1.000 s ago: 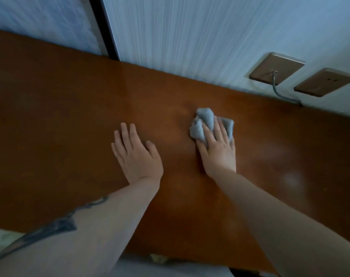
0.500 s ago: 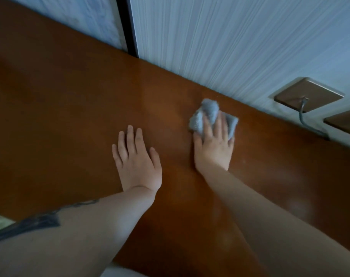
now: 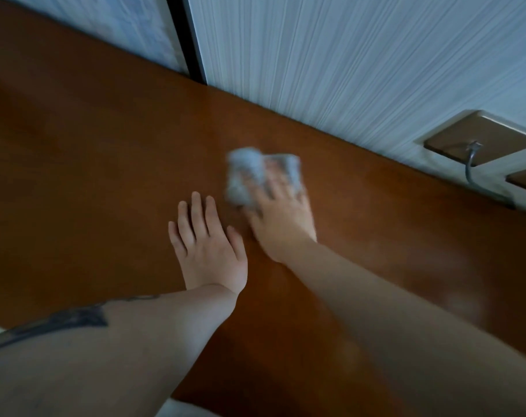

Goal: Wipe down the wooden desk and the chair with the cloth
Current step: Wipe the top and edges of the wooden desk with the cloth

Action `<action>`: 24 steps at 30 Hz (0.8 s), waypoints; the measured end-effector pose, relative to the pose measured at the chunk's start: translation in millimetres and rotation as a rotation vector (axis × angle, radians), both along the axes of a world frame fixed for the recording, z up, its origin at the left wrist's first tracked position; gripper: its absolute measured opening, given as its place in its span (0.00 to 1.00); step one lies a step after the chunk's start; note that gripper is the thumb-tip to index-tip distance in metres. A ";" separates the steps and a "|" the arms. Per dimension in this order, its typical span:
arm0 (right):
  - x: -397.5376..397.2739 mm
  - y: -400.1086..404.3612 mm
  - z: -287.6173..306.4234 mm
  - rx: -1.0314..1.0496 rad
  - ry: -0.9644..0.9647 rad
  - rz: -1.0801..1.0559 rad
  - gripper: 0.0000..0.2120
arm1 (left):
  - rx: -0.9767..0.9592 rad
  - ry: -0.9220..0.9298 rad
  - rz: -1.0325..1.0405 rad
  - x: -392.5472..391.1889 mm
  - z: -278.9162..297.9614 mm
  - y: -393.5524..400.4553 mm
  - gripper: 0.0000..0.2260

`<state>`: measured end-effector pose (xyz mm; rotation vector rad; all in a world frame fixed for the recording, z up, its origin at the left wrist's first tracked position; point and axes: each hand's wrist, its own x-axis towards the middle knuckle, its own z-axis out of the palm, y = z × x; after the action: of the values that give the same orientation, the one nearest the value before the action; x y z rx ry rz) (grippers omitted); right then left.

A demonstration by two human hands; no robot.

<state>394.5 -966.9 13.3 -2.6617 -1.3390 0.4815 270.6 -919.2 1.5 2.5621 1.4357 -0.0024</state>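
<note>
The reddish-brown wooden desk (image 3: pixel 90 164) fills most of the view. My right hand (image 3: pixel 281 218) lies on a crumpled grey cloth (image 3: pixel 245 176) and presses it onto the desk with fingers that look straight; hand and cloth are blurred by motion. My left hand (image 3: pixel 209 248) rests flat on the desk just left of it, fingers straight and together. No chair is in view.
A pale striped wall (image 3: pixel 346 61) runs along the desk's far edge, with a dark vertical strip (image 3: pixel 185 40). Two brown wall sockets (image 3: pixel 481 139) sit at the right; a grey cable (image 3: pixel 478 179) hangs from one down to the desk.
My right hand has slid the cloth leftwards across the desk, closer to my left hand. The left hand stays flat in place. The camera view has shifted, so the sockets sit further right.
</note>
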 end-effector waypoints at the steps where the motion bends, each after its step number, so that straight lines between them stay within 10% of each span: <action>1: 3.7 8.7 6.9 -0.002 0.013 0.242 0.28 | -0.009 -0.001 0.001 0.1 0.2 -0.1 0.24; 3: 31.1 21.9 6.6 -0.043 0.031 0.397 0.27 | -0.020 0.001 0.003 -0.1 0.1 0.4 0.24; 9: 18.8 -11.4 -8.7 0.093 -0.047 -0.488 0.27 | -0.008 -0.022 -0.003 -1.7 -3.6 0.9 0.26; 14: -7.8 4.0 11.3 -0.012 0.032 0.302 0.26 | -0.028 -0.074 -0.004 -3.3 -4.3 2.7 0.25; 20: -19.3 -12.2 -0.7 0.119 -0.015 -0.409 0.26 | -0.120 -0.262 0.010 -7.8 0.5 7.0 0.27; 24: -99.9 -22.8 7.7 -0.080 0.013 -0.037 0.32 | -0.419 -0.527 0.022 -19.9 15.0 17.2 0.29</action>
<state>294.5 -989.7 21.1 -2.7372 -1.2903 0.5591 250.6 -902.0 16.5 2.0058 1.1173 0.3152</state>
